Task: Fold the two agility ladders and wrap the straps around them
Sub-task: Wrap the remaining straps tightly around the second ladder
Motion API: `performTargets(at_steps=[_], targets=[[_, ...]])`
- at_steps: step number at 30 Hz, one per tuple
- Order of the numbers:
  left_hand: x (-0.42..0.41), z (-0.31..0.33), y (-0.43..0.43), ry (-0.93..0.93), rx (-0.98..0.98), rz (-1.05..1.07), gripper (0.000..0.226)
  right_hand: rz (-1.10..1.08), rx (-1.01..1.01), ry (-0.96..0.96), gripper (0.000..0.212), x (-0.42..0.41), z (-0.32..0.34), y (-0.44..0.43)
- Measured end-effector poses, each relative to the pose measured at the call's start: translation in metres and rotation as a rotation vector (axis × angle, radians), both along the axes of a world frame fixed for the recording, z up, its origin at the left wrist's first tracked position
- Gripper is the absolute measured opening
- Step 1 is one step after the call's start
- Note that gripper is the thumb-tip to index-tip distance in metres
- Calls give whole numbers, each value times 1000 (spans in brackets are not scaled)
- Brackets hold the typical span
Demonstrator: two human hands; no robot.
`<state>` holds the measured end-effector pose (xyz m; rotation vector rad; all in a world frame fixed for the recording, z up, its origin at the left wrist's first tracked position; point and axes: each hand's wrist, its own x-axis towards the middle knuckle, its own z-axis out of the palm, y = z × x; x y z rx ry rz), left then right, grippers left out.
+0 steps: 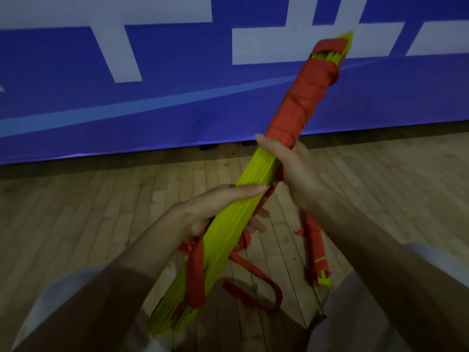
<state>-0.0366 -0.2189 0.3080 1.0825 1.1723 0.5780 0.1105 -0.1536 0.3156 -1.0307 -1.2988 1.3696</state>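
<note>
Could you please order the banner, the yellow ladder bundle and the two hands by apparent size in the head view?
1. banner
2. yellow ladder bundle
3. left hand and right hand: they look alike, so unranked.

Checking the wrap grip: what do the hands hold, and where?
Both hold the folded ladder bundle: left hand round its bare yellow middle, right hand just below the wrapped red strap.

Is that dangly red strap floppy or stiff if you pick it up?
Probably floppy: the loose red fabric strap curls and droops. Likely light, being thin. The yellow-green plastic rung bundle looks stiffer, held straight.
</note>
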Motion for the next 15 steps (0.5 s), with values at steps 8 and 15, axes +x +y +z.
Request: performTargets(at_steps=[8,15], targets=[[-1,-7,-2,-21,200,165,14,179,63,-253,52,14,21,2],[5,-17,5,639,450,422,51,205,-14,-467,51,14,14,0]])
